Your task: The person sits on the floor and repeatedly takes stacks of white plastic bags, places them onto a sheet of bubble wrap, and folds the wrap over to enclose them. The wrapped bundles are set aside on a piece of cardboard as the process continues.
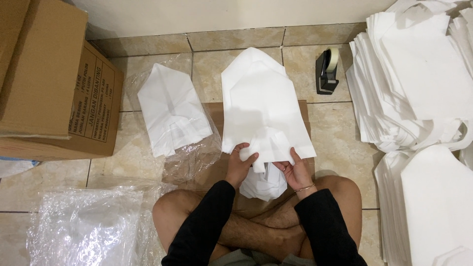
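A white fabric bag lies flat on a brown cardboard sheet on the tiled floor, its pointed end toward the wall. My left hand and my right hand both grip its near end, where the handles are folded up into a bunch. More white fabric hangs down between my hands above my crossed legs. Both arms wear black sleeves, and a thin bracelet sits on my right wrist.
Another white bag lies inside a clear plastic wrapper to the left. Cardboard boxes stand at far left. A black tape dispenser sits near the wall. Tall stacks of white bags fill the right side. Clear plastic sheets lie at lower left.
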